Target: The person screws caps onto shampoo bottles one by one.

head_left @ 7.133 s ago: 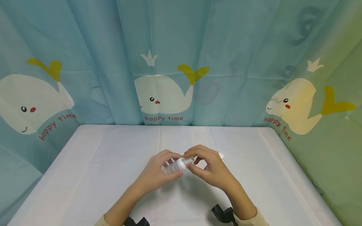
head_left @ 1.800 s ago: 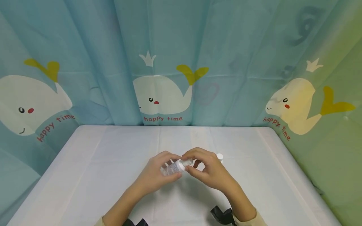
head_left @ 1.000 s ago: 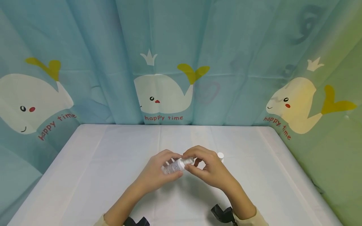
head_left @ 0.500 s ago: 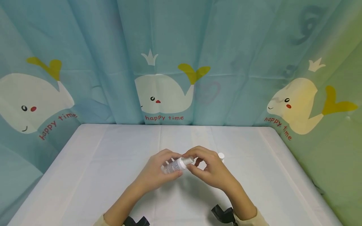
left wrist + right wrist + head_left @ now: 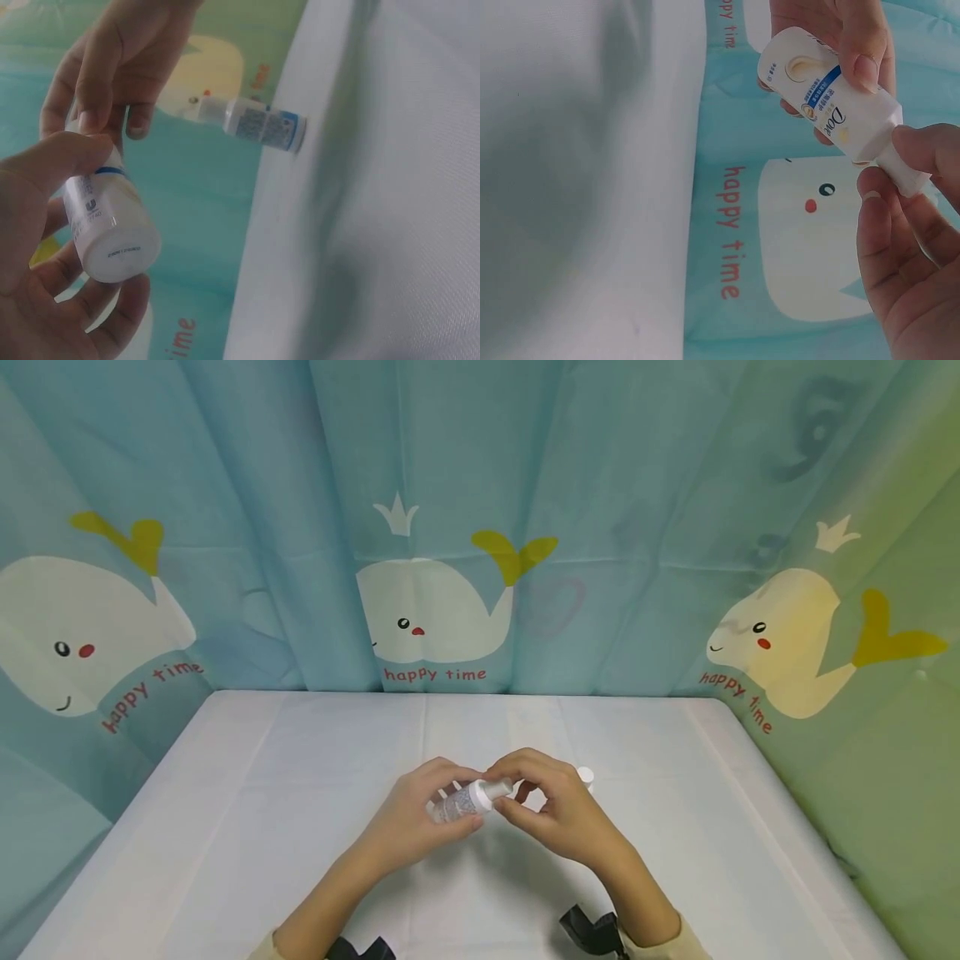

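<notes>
Both forearms reach in from the near edge and meet above the middle of the white table (image 5: 300, 793): the left hand (image 5: 416, 818) curls its fingers and thumb round the body of a small white bottle (image 5: 461, 800), held tilted in the air with its neck pointing right. The right hand (image 5: 558, 814), fingers bent, pinches the bottle's white cap (image 5: 501, 787) between thumb and fingertips. A second small bottle (image 5: 585, 774) stands on the table just beyond the right hand, untouched.
</notes>
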### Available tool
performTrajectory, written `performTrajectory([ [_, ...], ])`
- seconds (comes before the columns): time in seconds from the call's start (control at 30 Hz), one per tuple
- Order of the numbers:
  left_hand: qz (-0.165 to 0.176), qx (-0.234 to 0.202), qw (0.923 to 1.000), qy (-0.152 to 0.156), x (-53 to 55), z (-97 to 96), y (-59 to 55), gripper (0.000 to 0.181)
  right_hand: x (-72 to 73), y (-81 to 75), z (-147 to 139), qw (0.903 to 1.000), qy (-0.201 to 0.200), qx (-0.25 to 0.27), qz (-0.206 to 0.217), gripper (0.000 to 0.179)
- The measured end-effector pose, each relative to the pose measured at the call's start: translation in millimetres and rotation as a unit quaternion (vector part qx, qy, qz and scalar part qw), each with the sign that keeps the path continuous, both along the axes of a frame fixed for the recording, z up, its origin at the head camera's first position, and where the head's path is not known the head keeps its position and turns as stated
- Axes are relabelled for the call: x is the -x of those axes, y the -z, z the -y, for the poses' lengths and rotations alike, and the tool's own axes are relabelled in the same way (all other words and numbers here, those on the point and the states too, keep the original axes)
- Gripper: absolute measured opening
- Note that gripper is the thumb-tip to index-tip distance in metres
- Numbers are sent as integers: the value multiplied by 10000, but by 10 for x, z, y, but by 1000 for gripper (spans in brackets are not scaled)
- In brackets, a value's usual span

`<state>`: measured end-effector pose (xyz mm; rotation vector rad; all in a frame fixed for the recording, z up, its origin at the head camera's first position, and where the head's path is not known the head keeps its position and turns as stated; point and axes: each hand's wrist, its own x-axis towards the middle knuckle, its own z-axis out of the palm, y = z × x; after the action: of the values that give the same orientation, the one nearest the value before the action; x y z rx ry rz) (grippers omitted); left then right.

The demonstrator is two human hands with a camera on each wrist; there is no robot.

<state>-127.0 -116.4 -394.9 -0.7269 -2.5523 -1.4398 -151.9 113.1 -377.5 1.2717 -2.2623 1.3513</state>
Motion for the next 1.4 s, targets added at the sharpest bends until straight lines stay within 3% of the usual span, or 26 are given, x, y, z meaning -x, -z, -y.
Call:
performTrajectory([
  [0.83,-132,2,9999,4,-16,13,13,37,-20,-32,8,9998,-185,-97,13,28],
  [1.4,-132,73,9999,23,-18,-16,2,37,0,-19,-10,9999,-29,-124,93,20],
])
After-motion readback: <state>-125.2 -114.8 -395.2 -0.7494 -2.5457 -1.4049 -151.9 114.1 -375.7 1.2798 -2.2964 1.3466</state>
